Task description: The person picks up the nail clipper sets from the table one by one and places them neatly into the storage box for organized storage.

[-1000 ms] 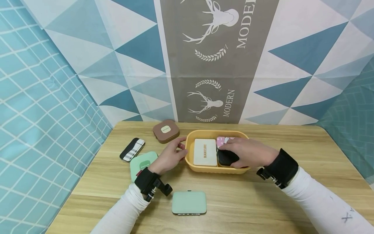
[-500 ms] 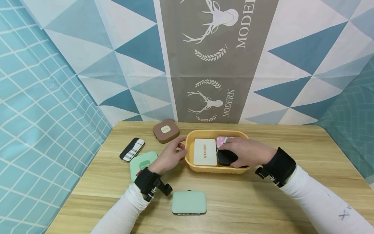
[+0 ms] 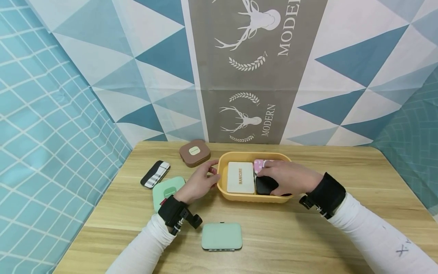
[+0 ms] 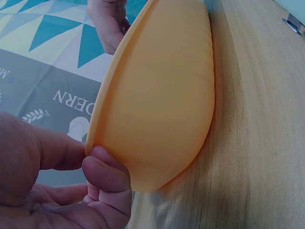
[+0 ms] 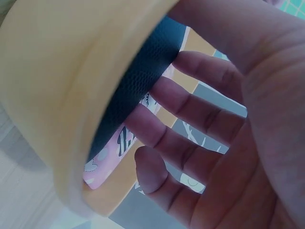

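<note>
My left hand (image 3: 202, 183) pinches the left end of a yellow plastic basket (image 4: 162, 95), thumb and finger at its rim. Inside the basket lies a cream case marked MANICURE (image 3: 240, 177). Beside it, a black textured case (image 5: 143, 78) sits at the right end, partly covered by my right hand (image 3: 290, 177). That hand grips the black case by its edges, fingers along the far side and thumb at the near side. A pink patterned case (image 5: 114, 155) shows behind the black one, mostly hidden under the fingers.
Left of the basket lie a brown case (image 3: 194, 153), a black case with a plaid strip (image 3: 155, 175) and a mint-green case (image 3: 169, 190) under the left wrist. A pale green case (image 3: 221, 236) lies in front. Patterned cloth (image 3: 239, 76) stands behind the wooden table (image 3: 308, 236).
The right wrist has shifted very slightly left over the last second. Both hands otherwise keep their places, and the basket and cases stay put.
</note>
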`<state>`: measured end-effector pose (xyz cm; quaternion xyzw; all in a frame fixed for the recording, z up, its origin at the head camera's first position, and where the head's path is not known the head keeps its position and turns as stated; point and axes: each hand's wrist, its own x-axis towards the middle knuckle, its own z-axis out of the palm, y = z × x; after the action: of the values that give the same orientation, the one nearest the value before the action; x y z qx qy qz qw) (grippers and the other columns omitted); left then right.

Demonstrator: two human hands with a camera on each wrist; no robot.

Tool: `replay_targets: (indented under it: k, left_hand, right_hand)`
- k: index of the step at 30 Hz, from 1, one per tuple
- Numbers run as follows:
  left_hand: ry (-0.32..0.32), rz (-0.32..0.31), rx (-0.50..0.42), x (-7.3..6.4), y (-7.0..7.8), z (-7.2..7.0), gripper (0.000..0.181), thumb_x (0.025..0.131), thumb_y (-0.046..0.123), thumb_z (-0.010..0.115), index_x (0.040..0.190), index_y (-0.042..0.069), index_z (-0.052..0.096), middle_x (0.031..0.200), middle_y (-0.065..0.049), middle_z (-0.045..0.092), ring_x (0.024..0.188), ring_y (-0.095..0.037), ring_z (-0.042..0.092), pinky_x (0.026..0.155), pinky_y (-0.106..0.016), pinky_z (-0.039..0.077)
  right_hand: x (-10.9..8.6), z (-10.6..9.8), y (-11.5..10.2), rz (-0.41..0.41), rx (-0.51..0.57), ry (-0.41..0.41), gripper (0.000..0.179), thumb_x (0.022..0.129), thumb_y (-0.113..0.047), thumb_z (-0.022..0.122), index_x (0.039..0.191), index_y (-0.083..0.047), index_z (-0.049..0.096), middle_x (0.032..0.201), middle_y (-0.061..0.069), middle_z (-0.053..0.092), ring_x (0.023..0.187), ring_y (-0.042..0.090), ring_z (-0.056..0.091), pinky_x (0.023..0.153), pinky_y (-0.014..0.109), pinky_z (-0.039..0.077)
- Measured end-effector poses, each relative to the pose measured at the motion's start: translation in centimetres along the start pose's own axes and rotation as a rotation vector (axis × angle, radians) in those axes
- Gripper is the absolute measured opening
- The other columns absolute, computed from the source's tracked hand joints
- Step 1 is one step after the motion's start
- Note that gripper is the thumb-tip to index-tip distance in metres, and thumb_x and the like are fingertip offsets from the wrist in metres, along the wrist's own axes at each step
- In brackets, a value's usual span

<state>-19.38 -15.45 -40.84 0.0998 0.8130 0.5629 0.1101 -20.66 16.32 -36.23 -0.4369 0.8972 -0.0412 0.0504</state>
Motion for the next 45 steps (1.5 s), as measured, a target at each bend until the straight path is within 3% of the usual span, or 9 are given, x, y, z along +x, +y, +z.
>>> replay_targets:
  k: [13, 33, 45]
  left_hand:
    - [-0.016, -0.001, -0.020, 0.0, -0.1, 0.0, 0.055, 0.108, 0.001, 0.056, 0.160, 0.000, 0.039, 0.110, -0.014, 0.051, 0.080, -0.020, 0.056, 0.068, -0.033, 0.048]
    - [-0.002, -0.014, -0.019, 0.0, 0.1, 0.1, 0.055, 0.107, 0.002, 0.058, 0.160, 0.001, 0.040, 0.110, -0.014, 0.052, 0.080, -0.021, 0.057, 0.067, -0.030, 0.048]
    - [0.001, -0.009, 0.010, 0.0, 0.1, 0.1, 0.054, 0.107, 0.002, 0.058, 0.159, -0.001, 0.041, 0.109, -0.014, 0.053, 0.078, -0.021, 0.058, 0.066, -0.031, 0.049]
  right_hand:
    - [-0.1, 0.2, 0.3, -0.016, -0.018, 0.021, 0.056, 0.082, -0.025, 0.094, 0.132, -0.010, 0.073, 0.128, 0.010, 0.066, 0.112, 0.026, 0.064, 0.092, 0.043, 0.056]
    - [-0.8, 0.5, 0.5, -0.035, -0.061, 0.061, 0.058, 0.084, -0.030, 0.093, 0.135, -0.011, 0.073, 0.131, 0.012, 0.065, 0.114, 0.028, 0.062, 0.092, 0.043, 0.057]
    - [-2.3, -0.4, 0.6, 0.040, 0.051, 0.153, 0.053, 0.090, -0.030, 0.088, 0.137, -0.012, 0.072, 0.125, 0.007, 0.065, 0.106, 0.021, 0.061, 0.088, 0.040, 0.057]
